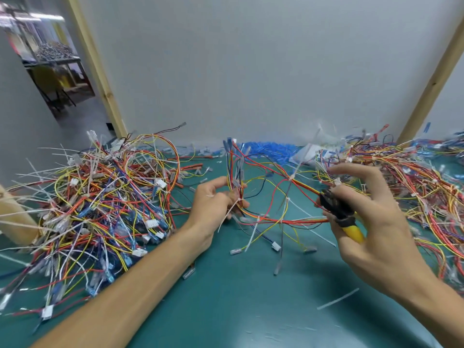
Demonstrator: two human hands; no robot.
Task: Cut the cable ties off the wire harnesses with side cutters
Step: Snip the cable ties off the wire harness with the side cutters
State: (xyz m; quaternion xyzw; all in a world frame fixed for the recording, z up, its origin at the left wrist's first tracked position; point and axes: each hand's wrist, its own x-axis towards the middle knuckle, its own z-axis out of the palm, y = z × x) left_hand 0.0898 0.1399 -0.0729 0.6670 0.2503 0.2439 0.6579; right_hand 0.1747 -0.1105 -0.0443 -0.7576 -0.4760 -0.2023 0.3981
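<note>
One wire harness (263, 218) is in play, held up off the green mat (251, 285) at centre, strung between the two hands. Left hand (213, 204) pinches its near bundle right at a white cable tie (239, 198), tail hanging down past the wrist. I count at least four white ties on this harness; motion blur stops me going finer. Right hand (376, 222) grasps one pair of side cutters (341, 217) by the yellow handle, lower fingers curled round it, index and thumb splayed loose above. The black head sits against the harness's red-yellow run; I can't tell if the jaws are apart or closed. Two big heaps of wire flank the work: left pile (100, 197) just beside the left forearm, right pile (406, 187) behind the right hand. One heap of blue pieces (271, 149) sits at the back against the grey panel (251, 71). Loose cut tie tails (337, 298) lie scattered on the mat. Two wooden posts (100, 71) frame the panel.
</note>
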